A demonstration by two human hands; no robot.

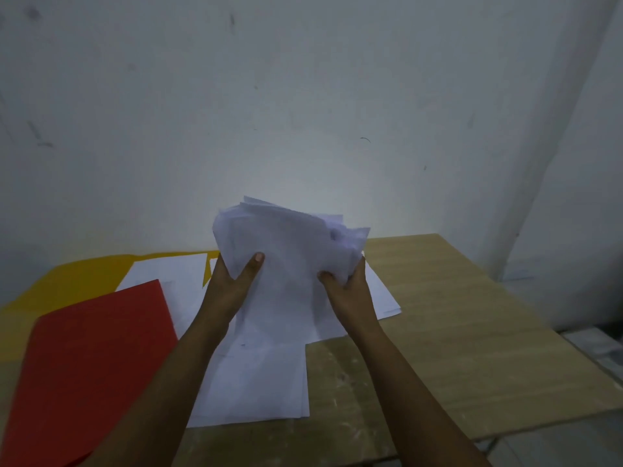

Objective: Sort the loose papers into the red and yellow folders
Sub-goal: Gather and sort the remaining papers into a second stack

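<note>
nothing is reading clearly here: the papers (290, 251) are showing only faint grey marks too blurred to make out, and the folders are showing no lettering.

The desk (472, 332) lay bare on its right side, while the red folder (91, 365), yellow folder (60, 281) and loose papers (263, 375) crowded its left.

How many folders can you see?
2. The red folder lies near left on the table; the yellow folder lies behind it by the wall, partly under papers. More could be hidden.
</note>
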